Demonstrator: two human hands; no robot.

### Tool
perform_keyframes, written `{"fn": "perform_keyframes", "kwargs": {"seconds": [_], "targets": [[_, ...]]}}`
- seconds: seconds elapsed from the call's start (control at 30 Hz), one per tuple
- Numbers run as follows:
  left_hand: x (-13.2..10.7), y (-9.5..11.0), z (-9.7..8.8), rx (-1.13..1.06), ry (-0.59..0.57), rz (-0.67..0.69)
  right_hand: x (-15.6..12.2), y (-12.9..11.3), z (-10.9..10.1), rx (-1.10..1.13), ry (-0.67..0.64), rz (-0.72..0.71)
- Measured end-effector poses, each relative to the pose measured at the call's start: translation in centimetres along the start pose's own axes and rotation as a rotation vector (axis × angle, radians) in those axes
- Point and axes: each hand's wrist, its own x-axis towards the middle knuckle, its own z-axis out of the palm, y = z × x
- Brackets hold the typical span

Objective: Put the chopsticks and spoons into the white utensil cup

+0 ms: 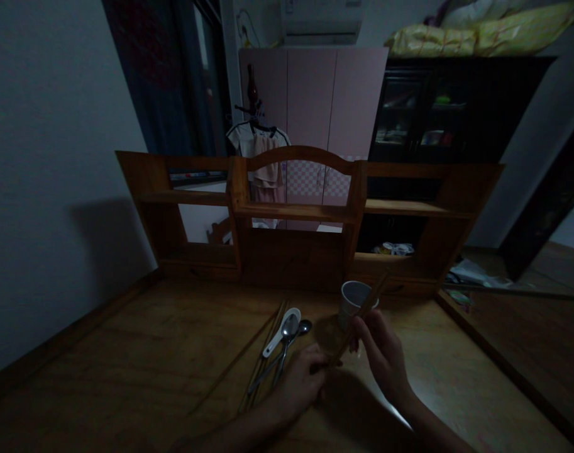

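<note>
My right hand (383, 355) is closed around the middle of wooden chopsticks (372, 296), which slant up to the right in front of a grey cup (347, 305). At their lower end the fingers of my left hand (305, 374) are closed on the same chopsticks. Left of my hands lie a white soup spoon (273, 343) and two metal spoons, one with its bowl (290, 324) resting over the white one, the other's bowl (305, 326) just right of it. Several more chopsticks (254, 375) lie beside them on the table. The exact number held is hard to make out.
A wooden shelf unit (296, 211) stands along the back of the wooden table (140, 352). The wall (55, 189) borders the table on the left, and a raised wooden edge (498, 365) runs along its right side. The room is dim.
</note>
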Motion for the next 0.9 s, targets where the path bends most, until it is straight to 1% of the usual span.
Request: {"fn": "perform_keyframes", "kwargs": {"seconds": [0.1, 0.17, 0.27, 0.37, 0.43, 0.6, 0.67, 0.73, 0.83, 0.9], "targets": [[0.0, 0.1, 0.0, -0.012, 0.010, -0.028, 0.0, 0.0, 0.0, 0.003, 0.001, 0.008], [0.0, 0.3, 0.0, -0.005, 0.012, -0.019, 0.0, -0.2, -0.1, 0.007, 0.018, 0.013], [-0.1, 0.5, -0.1, 0.029, 0.015, 0.020, 0.2, -0.8, -0.4, -0.027, 0.067, -0.003], [-0.3, 0.4, 0.0, 0.033, 0.003, 0.000, 0.7, -1.4, -0.9, -0.086, 0.134, -0.027], [-0.3, 0.1, 0.0, 0.055, 0.005, -0.004, 1.0, -1.5, -1.2, -0.098, 0.141, -0.018], [-0.3, -0.9, 0.2, 0.110, 0.004, -0.003, 1.4, -0.4, -1.4, -0.059, 0.086, 0.042], [-0.3, -0.9, 0.3, 0.100, -0.012, -0.007, 1.5, 0.2, -1.5, -0.044, 0.081, 0.060], [-0.4, -0.3, 0.3, 0.098, -0.016, -0.002, 1.9, 0.5, -1.7, -0.035, 0.080, 0.062], [-0.6, 0.8, 0.0, 0.172, 0.053, 0.093, 3.5, -0.4, -2.8, -0.042, 0.123, 0.032], [-0.7, 1.4, -0.2, 0.241, 0.105, 0.171, 5.5, -2.0, -4.1, -0.055, 0.206, -0.002]]}}
